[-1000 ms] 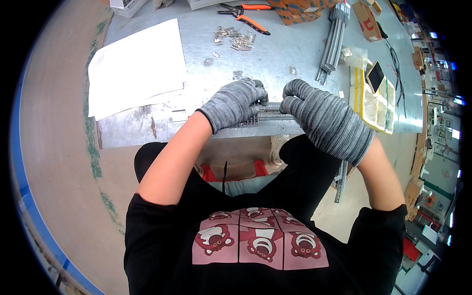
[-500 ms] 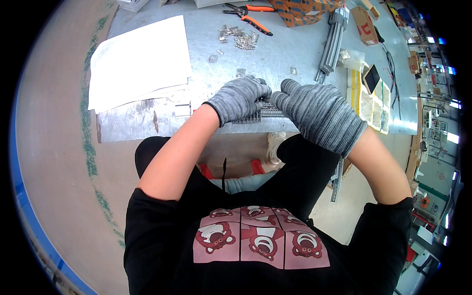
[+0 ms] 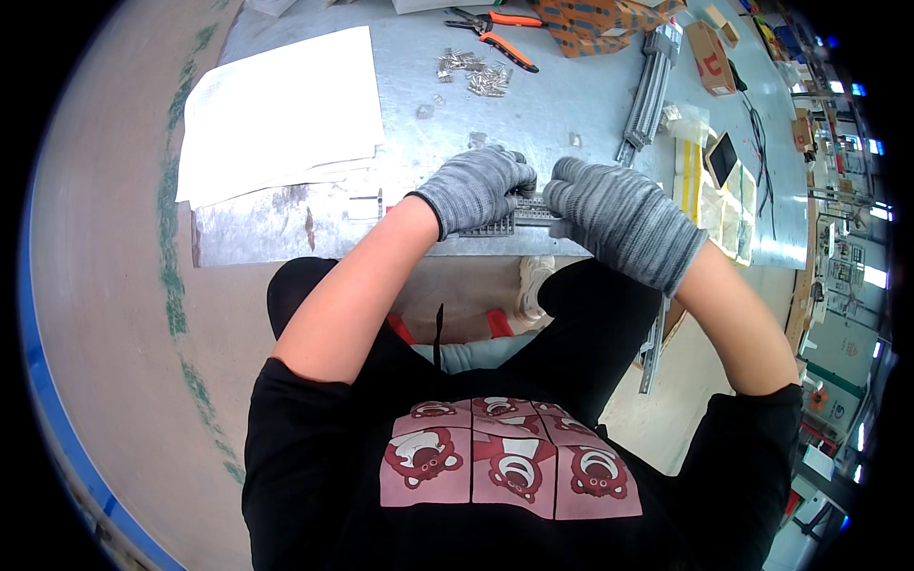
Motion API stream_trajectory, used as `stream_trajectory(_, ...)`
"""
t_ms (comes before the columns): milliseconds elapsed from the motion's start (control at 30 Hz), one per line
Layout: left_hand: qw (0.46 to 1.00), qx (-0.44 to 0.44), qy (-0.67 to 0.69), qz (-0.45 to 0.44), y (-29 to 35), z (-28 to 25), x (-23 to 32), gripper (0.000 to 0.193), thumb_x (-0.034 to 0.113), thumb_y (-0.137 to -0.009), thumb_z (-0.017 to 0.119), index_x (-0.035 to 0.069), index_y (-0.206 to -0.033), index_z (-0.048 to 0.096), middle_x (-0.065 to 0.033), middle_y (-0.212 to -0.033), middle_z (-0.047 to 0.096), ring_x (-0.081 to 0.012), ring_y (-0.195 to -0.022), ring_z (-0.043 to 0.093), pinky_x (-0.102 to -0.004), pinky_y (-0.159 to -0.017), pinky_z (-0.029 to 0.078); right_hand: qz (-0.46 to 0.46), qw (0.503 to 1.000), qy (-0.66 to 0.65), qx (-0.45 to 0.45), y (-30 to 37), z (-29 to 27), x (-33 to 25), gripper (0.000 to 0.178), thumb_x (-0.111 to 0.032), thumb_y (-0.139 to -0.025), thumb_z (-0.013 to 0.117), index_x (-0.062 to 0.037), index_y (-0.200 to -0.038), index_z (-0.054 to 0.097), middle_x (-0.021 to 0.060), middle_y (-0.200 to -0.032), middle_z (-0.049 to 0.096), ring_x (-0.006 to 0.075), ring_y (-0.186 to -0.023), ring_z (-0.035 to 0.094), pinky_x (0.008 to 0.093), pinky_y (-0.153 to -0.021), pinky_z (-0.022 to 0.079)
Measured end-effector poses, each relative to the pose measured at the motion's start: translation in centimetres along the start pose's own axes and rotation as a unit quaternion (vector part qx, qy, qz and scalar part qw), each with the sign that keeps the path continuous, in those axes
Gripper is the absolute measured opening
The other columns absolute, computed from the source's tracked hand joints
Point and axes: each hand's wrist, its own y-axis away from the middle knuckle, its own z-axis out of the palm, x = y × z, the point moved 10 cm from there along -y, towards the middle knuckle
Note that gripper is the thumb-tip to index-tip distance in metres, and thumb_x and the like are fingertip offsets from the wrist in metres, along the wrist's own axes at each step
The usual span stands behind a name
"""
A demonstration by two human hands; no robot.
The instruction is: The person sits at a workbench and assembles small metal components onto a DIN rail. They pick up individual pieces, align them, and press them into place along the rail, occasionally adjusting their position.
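Near the front edge of the metal table lies a grey slotted strip (image 3: 536, 212) with rows of small openings, partly covered by my hands. My left hand (image 3: 476, 190), in a grey knitted glove, is closed over its left part with thumb and fingertips drawn together. At the strip's right end, my right hand (image 3: 624, 221), gloved the same way, has its fingers curled against it. Whether a small part sits between the fingertips of either hand is hidden. Beyond the hands is a pile of small metal pieces (image 3: 488, 80).
White paper sheets (image 3: 281, 109) cover the table's left. Orange-handled wire strippers (image 3: 509, 49) lie at the back beside a patterned orange bag (image 3: 595, 24). Grey metal rails (image 3: 649, 90), a small cardboard box (image 3: 709, 57) and a dark-screened device (image 3: 722, 157) are on the right.
My right hand's fingers have curled inward and come down at the strip's right end. My left hand stays at the strip. The whole view has shifted slightly.
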Motion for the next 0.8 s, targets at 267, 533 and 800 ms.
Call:
stream_trajectory(267, 1.000, -0.003, 0.004, -0.017, 0.0, 0.1, -0.3, 0.022, 0.017, -0.084, 0.062, 0.008, -0.104, 0.066, -0.0127, -0.104, 0.063, -0.0318, -0.102, 0.061, -0.0415, -0.090, 0.049, 0.059, 0.998, 0.014, -0.014, 0.4, -0.4, 1.1, 0.036, 0.005, -0.076, 0.059, -0.0030, -0.111, 0.059, 0.0164, -0.103, 0.055, 0.0348, -0.092, 0.061, 0.0401, -0.081, 0.052)
stream_trajectory(533, 1.000, 0.027, 0.006, 0.006, 0.0, -0.3, 0.2, 0.020, 0.016, -0.084, 0.063, 0.008, -0.101, 0.067, -0.0126, -0.100, 0.064, -0.0317, -0.099, 0.061, -0.0419, -0.090, 0.049, 0.007, 0.995, 0.025, 0.095, 1.7, -1.9, 0.1, 0.030, -0.023, -0.089, 0.061, -0.0097, -0.115, 0.057, 0.0139, -0.101, 0.059, 0.0332, -0.088, 0.064, 0.0424, -0.074, 0.053)
stream_trajectory(800, 1.000, 0.002, 0.001, 0.008, 0.0, -0.4, 0.6, 0.028, 0.025, -0.087, 0.064, 0.005, -0.106, 0.064, -0.0158, -0.102, 0.063, -0.0343, -0.098, 0.061, -0.0422, -0.089, 0.049, 0.062, 0.996, 0.057, 0.029, 1.5, -1.3, 0.1, 0.038, -0.020, -0.087, 0.064, -0.0109, -0.123, 0.055, 0.0135, -0.109, 0.061, 0.0335, -0.084, 0.066, 0.0406, -0.075, 0.054)
